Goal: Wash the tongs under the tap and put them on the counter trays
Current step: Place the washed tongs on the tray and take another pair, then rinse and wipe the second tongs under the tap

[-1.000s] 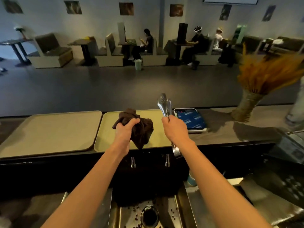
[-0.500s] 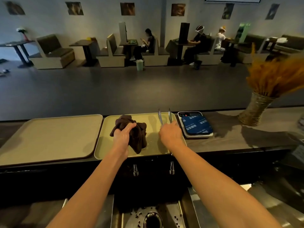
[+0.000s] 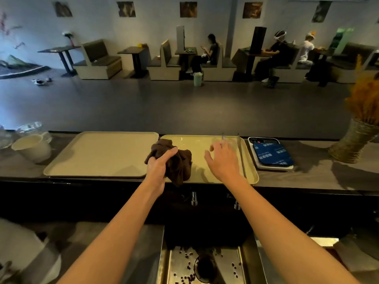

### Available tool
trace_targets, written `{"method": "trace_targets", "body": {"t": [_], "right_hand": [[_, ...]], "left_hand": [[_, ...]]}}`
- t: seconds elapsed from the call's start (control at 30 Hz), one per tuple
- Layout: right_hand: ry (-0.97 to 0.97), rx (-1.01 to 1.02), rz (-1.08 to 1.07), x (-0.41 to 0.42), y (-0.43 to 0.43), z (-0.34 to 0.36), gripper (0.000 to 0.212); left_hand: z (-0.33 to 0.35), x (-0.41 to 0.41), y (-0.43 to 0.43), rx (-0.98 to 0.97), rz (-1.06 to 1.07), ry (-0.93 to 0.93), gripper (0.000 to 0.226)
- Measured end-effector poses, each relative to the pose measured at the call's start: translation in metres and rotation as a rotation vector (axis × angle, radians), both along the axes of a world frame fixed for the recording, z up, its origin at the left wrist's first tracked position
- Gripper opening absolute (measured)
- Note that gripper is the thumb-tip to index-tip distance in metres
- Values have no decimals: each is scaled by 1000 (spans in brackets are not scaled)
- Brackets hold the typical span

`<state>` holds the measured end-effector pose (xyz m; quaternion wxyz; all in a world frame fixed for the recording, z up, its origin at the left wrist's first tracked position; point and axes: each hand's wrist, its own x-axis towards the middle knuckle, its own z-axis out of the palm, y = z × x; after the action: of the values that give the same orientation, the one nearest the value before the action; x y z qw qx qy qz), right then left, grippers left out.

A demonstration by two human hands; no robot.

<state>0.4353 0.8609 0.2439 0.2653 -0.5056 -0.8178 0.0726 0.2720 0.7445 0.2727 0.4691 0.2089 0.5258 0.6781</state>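
Brown cloth [image 3: 174,162] bunched up in the left hand [image 3: 159,162], fingers wrapped tight over the top of it, and the wad hangs down past the near rim of the right-hand tray [image 3: 251,177]. Over to the right of that grip, the right hand [image 3: 222,158] is spread wide with the fingers splayed, holding nothing, hovering just above the same tray. Just beyond and to the right of those open fingers lie the tongs [image 3: 241,152], flat on the tray, two thin metal arms pointing away toward the far rim; one arm runs along the tray's right edge, the other is mostly hidden behind the hand. Whether a fingertip touches the metal I cannot tell. A few wet glints show on the tray surface beyond the cloth.

Left of the cloth hand sits a second tray [image 3: 61,171], side by side with the first on the dark counter [image 3: 307,179]. Right of the tongs, just off the tray, a small scale with a blue pad [image 3: 271,153]. Farther right, a woven vase of orange dried stalks [image 3: 352,144]. Far left, a pale cup [image 3: 33,149]. Below both wrists, two tap spouts [image 3: 194,198] and the steel sink [image 3: 205,263], with dark specks around its drain.
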Motion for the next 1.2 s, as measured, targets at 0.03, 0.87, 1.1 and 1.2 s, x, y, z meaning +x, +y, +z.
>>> {"method": "trace_targets", "body": {"t": [0.03,0.87,1.1,1.2], "right_hand": [[31,-51,62,-13,-13,3,23],[200,-571,928,-291,-526,-46,13],[114,-654,923,-307,-593,-86,14],[61,-647,918,-317,-599,-107,17]], "left_hand": [[1,-8,-14,12,16,-10,30],[-87,-178,-553,-184,956,-82,38],[-136,-187,-629,-271,1047,-165,27],[-156,-192,-640,-304,1069,-218,60]]}}
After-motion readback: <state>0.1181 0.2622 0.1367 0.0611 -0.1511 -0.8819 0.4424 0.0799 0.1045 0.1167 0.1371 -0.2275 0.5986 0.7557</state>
